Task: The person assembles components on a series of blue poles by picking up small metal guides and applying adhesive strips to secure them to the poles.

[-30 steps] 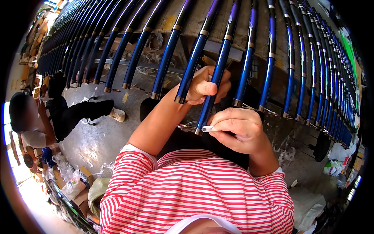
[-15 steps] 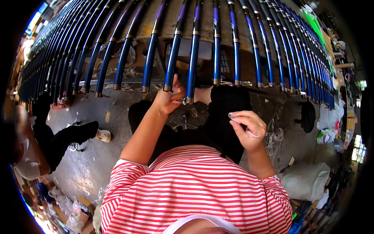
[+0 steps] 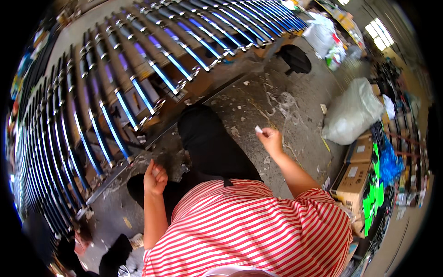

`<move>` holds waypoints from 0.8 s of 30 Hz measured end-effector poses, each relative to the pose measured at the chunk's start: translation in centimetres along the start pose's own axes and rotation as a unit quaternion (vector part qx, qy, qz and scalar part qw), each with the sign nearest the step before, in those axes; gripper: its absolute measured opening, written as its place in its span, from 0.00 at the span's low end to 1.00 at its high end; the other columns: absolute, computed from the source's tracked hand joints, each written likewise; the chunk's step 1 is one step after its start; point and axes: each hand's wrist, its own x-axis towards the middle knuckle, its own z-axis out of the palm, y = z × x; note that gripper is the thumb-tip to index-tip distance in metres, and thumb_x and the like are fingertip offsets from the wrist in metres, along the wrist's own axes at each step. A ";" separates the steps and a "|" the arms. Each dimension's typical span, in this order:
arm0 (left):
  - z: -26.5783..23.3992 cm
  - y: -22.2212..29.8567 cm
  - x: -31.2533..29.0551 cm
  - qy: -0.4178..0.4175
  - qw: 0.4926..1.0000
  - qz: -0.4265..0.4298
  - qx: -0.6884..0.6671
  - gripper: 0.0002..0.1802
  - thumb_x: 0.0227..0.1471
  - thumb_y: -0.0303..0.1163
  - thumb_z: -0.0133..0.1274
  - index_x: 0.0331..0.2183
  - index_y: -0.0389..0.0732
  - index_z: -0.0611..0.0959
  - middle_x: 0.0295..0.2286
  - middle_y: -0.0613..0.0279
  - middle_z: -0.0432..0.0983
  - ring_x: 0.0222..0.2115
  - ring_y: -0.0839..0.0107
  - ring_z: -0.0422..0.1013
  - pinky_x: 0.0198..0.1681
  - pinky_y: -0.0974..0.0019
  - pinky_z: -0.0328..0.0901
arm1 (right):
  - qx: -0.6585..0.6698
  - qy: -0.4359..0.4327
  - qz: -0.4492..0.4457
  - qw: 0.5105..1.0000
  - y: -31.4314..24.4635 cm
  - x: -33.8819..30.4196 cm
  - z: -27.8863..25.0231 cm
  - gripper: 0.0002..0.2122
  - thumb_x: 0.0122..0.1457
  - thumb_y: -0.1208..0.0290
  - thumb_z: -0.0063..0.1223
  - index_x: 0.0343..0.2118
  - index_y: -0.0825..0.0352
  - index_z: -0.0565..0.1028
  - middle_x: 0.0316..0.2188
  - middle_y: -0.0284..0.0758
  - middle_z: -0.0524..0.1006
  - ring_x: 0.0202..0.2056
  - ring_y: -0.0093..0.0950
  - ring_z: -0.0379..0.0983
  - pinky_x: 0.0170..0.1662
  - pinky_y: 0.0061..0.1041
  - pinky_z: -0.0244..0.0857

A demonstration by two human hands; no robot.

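Blue fishing rods [image 3: 124, 111] with dark and purple upper sections lie in a long row on a bench, their ends sticking out past its edge. Just off the nearest rod ends, my left hand [image 3: 156, 179] is raised with the index finger up and the other fingers loosely curled. Nothing shows in it. Farther right, over the floor and apart from the rods, my right hand [image 3: 271, 141] pinches a small white piece [image 3: 258, 129] between thumb and fingertips. What that piece is made of I cannot make out.
A large pale sack [image 3: 353, 113] stands on the right, beside stacked cardboard boxes [image 3: 353, 180] and a blue plastic bag [image 3: 391, 159]. A black stool seat [image 3: 295, 59] is near the bench's far end. Scraps litter the floor [image 3: 244, 99]. Another person's dark-clothed leg [image 3: 115, 256] shows at lower left.
The view has swung to the right. My left hand has come away from the rod ends. My right hand has moved outward, still pinching a small piece.
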 end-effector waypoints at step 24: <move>8.3 -6.0 7.4 -0.040 0.990 0.113 -0.071 0.21 0.57 0.44 0.40 0.35 0.33 0.75 0.37 0.48 0.72 0.29 0.62 0.69 0.35 0.62 0.67 | -0.087 -0.141 -0.394 0.904 -8.7 13.2 3.0 0.05 0.44 0.74 0.62 0.19 0.66 0.75 0.14 0.35 0.71 0.16 0.31 0.68 0.19 0.27 0.61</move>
